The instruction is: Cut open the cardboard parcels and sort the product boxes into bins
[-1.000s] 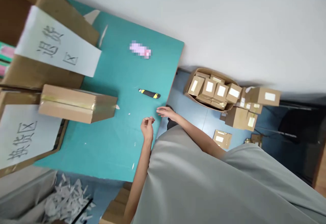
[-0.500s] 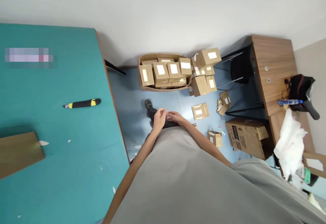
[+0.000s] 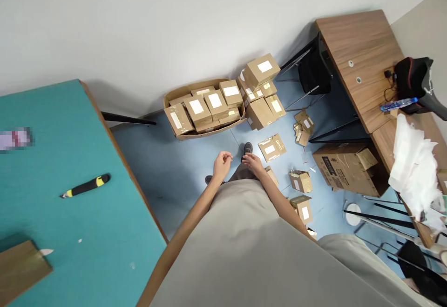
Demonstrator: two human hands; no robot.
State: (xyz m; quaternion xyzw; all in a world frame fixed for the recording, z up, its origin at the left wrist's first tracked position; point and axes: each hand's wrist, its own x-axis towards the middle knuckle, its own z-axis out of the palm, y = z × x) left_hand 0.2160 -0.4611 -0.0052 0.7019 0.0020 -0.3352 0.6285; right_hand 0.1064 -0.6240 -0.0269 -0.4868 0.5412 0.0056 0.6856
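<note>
My left hand [image 3: 222,165] hangs in front of my body with its fingers curled in; whether anything small is inside them I cannot make out. My right hand [image 3: 253,163] is a short way to its right, fingers loosely stretched and apart, and I see nothing in it. The two hands do not touch. Below and beyond them, a large open carton [image 3: 185,136] on the floor is packed with several small labelled boxes [image 3: 196,110]. More boxes [image 3: 261,70] are stacked against its right side. A flattened box [image 3: 272,148] lies on the floor near my right hand.
On the left, a teal-topped table [image 3: 115,232] bears a black and yellow utility knife [image 3: 85,187] and a cardboard box [image 3: 23,270]. To the right are a wooden desk [image 3: 359,42], a black chair [image 3: 314,67], a big carton [image 3: 345,170] and several opened boxes [image 3: 301,181] on the floor.
My hands were together and have moved apart. The view has turned and shifted, so the table appears further left and the large carton lower left. My feet have stepped to new places.
</note>
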